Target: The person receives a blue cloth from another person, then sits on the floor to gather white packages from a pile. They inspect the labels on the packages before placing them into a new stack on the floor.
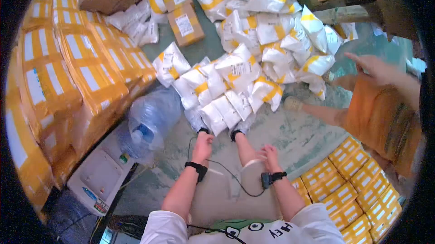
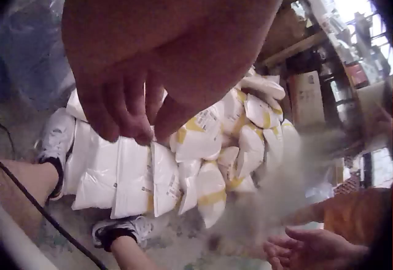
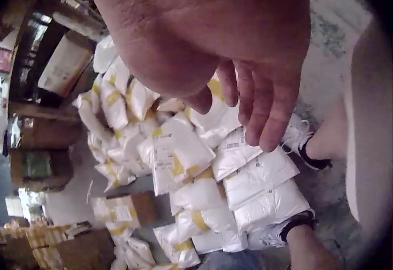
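My left hand (image 1: 203, 146) hangs near my left shin with its fingers loosely curled around nothing. My right hand (image 1: 269, 155) is beside my right knee, fingers relaxed and empty. On the floor beyond both hands lies a heap of white plastic parcels (image 1: 238, 67) with yellow tape and printed labels. The nearest flat white parcels (image 1: 221, 113) lie between my shoes. In the left wrist view, my left hand (image 2: 166, 55) overlaps the white parcels (image 2: 132, 175). The right wrist view has my right hand (image 3: 245, 67) over more white parcels (image 3: 261, 184), its fingers pointing down.
Yellow-taped cartons (image 1: 86, 58) are stacked at left, and more taped packages (image 1: 353, 185) lie at lower right. A plastic-wrapped water bottle (image 1: 152, 117) and a white plastic case (image 1: 99, 178) are left of my legs. Brown boxes (image 1: 186, 24) sit beyond. Another person's arm (image 1: 385, 69) reaches in from the right.
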`<action>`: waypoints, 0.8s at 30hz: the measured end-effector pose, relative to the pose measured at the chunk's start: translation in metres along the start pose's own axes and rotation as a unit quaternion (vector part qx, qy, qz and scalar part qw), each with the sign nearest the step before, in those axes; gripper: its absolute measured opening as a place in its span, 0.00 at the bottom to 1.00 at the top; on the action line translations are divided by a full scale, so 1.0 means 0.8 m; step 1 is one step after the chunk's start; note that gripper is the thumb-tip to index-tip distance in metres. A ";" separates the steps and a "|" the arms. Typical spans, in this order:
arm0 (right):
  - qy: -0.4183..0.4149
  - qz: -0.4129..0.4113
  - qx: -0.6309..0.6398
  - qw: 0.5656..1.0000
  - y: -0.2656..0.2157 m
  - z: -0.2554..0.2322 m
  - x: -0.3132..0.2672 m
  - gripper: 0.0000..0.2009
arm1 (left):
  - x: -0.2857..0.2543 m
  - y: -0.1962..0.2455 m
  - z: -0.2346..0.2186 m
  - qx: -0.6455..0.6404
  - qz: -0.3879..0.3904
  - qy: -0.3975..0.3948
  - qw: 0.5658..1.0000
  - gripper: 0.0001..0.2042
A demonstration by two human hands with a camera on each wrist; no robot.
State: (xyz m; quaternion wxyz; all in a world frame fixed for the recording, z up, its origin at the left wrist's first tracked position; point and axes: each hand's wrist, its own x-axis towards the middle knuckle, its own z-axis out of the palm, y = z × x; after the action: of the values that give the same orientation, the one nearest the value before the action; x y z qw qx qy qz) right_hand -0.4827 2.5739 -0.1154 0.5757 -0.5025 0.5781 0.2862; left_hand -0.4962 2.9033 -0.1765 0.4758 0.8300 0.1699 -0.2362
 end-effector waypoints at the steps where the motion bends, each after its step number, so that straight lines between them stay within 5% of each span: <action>1: 0.024 0.026 0.008 0.999 0.010 -0.006 0.000 0.16 | 0.011 0.001 -0.005 0.005 0.004 0.002 1.000 0.10; 5: -0.028 0.042 0.030 0.998 0.039 -0.009 -0.011 0.11 | 0.010 0.008 -0.020 0.033 0.006 -0.048 0.998 0.11; 7: -0.027 0.045 0.041 0.998 0.033 0.015 -0.025 0.09 | 0.008 0.038 -0.047 -0.102 -0.110 -0.037 0.988 0.15; 9: -0.018 0.045 0.060 0.997 0.030 0.024 -0.040 0.07 | -0.002 0.034 -0.088 -0.116 -0.103 -0.050 0.987 0.15; 12: -0.046 -0.018 0.027 0.998 0.062 0.023 -0.019 0.09 | -0.036 0.018 -0.155 -0.165 -0.147 -0.024 0.975 0.15; 14: -0.033 -0.122 -0.113 0.986 0.076 0.024 -0.006 0.12 | -0.065 0.006 -0.205 -0.146 -0.151 -0.012 0.978 0.15; 17: -0.043 -0.071 0.023 0.996 0.024 0.063 -0.080 0.13 | -0.125 0.003 -0.284 -0.120 -0.180 0.037 0.976 0.14; 23: -0.105 -0.036 -0.014 0.994 -0.012 0.106 -0.156 0.07 | -0.247 -0.035 -0.389 -0.171 -0.274 0.098 0.941 0.14; 24: -0.076 -0.045 0.079 0.993 -0.002 0.111 -0.153 0.08 | -0.263 -0.035 -0.400 -0.173 -0.276 0.100 0.940 0.14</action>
State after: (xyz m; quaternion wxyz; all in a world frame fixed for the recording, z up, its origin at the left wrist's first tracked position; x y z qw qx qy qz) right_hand -0.4684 2.6852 -0.0135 0.6680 -0.4581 0.5300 0.2509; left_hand -0.6115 3.1837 0.0598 0.5091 0.6748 0.4769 -0.2409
